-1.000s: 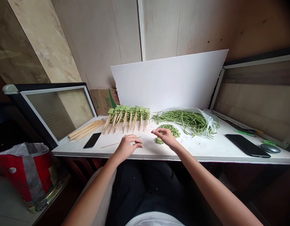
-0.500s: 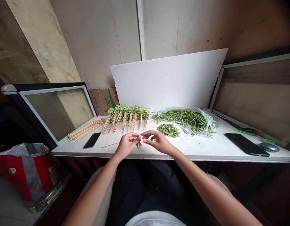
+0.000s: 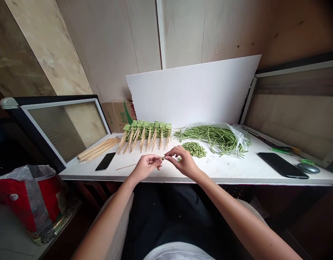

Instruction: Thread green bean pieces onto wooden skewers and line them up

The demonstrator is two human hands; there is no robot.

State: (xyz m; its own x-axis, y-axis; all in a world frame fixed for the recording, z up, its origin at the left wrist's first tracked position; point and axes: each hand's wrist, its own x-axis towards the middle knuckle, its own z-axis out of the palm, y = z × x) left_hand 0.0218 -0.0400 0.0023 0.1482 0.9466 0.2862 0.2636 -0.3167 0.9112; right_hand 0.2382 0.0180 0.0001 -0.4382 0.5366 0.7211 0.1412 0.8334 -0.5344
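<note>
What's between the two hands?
Head view: a wooden skewer runs from the left hand toward the right hand, with a small green bean piece near its tip.

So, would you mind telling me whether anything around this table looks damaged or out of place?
One thing stands out: the white foam board standing behind the table has a ragged, crumbled right edge, as if pieces had broken away. The skewered beans look neatly lined up.

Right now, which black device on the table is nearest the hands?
The smartphone left of the left hand; the larger black device lies farther right.
</note>
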